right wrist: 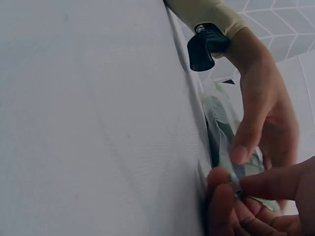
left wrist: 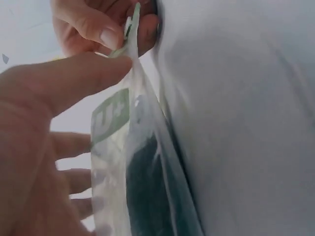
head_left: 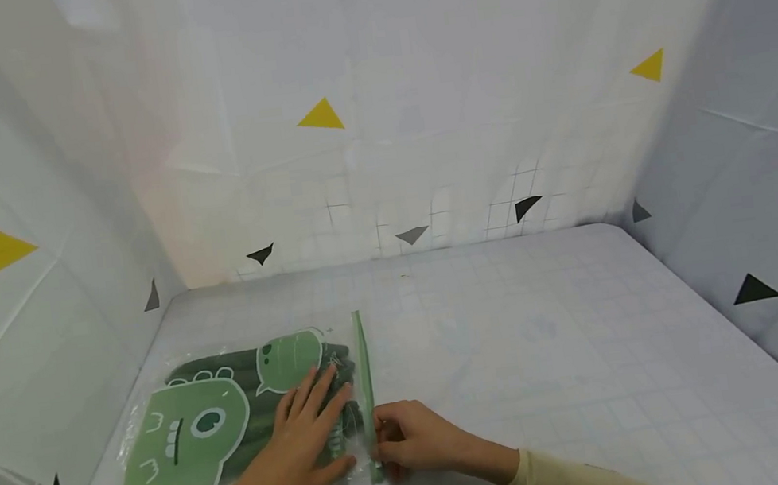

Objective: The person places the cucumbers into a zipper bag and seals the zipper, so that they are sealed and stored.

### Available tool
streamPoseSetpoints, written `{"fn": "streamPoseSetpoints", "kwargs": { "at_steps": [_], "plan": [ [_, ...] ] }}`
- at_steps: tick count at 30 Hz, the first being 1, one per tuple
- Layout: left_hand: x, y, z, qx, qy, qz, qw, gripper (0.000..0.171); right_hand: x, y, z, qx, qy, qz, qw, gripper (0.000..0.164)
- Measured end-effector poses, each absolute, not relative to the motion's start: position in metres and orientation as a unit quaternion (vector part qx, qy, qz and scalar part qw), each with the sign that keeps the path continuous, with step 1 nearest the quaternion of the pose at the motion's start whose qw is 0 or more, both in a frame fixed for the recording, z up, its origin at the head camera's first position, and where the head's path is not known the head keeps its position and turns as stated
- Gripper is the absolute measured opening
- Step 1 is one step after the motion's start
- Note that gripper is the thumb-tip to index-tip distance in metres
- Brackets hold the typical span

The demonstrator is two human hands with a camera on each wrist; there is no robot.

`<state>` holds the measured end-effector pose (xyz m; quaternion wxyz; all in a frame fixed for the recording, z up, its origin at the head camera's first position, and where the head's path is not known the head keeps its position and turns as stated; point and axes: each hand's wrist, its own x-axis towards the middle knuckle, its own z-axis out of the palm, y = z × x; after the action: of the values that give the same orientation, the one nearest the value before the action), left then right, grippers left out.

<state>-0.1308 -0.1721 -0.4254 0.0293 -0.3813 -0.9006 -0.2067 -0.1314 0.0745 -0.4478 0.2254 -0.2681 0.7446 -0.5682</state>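
A clear plastic zip bag (head_left: 187,433) with green cartoon creatures printed on it lies flat at the left of the table, something dark green inside. Along its right end runs a green zip strip (head_left: 363,365). My left hand (head_left: 298,453) rests on the bag near that end, fingers spread. With thumb and fingers my right hand (head_left: 418,435) pinches the near part of the strip. In the left wrist view the right hand (left wrist: 93,27) holds the bag's corner, beside the left thumb (left wrist: 93,73). The right wrist view shows both hands close together; fingers partly hide the strip's end.
The white table (head_left: 553,352) extends to the right and behind the bag. White sheet walls with yellow and black triangles surround it at the back (head_left: 453,107) and sides. A dark strap (right wrist: 204,49) is on the left wrist.
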Motion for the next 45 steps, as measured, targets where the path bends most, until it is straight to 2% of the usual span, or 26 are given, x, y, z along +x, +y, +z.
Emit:
{"fn": "streamPoseSetpoints", "kwargs": {
  "at_steps": [7,14,18,23,34,45],
  "plan": [
    [-0.125,-0.164,-0.421,-0.410,-0.883,-0.194,0.117,0.054,-0.132,0.071,-0.452,-0.258,0.698,-0.620,0.251,0.015],
    [-0.121,-0.153,-0.420,-0.456,-0.882,-0.080,0.088,0.048,-0.129,0.074,-0.450,-0.199,0.673,-0.661,0.266,0.012],
    [-0.118,-0.146,-0.424,-0.468,-0.872,-0.044,0.137,0.039,-0.126,0.074,-0.448,-0.159,0.667,-0.674,0.273,0.015],
    [-0.116,-0.143,-0.426,-0.494,-0.845,-0.070,0.193,0.020,-0.125,0.072,-0.448,-0.145,0.658,-0.687,0.272,0.013],
    [-0.118,-0.146,-0.424,-0.571,-0.793,-0.055,0.203,0.021,-0.129,0.071,-0.451,-0.149,0.657,-0.693,0.256,0.008],
    [-0.118,-0.145,-0.424,-0.573,-0.797,-0.024,0.190,0.021,-0.148,0.066,-0.456,-0.157,0.696,-0.669,0.207,0.006]
  ]
}}
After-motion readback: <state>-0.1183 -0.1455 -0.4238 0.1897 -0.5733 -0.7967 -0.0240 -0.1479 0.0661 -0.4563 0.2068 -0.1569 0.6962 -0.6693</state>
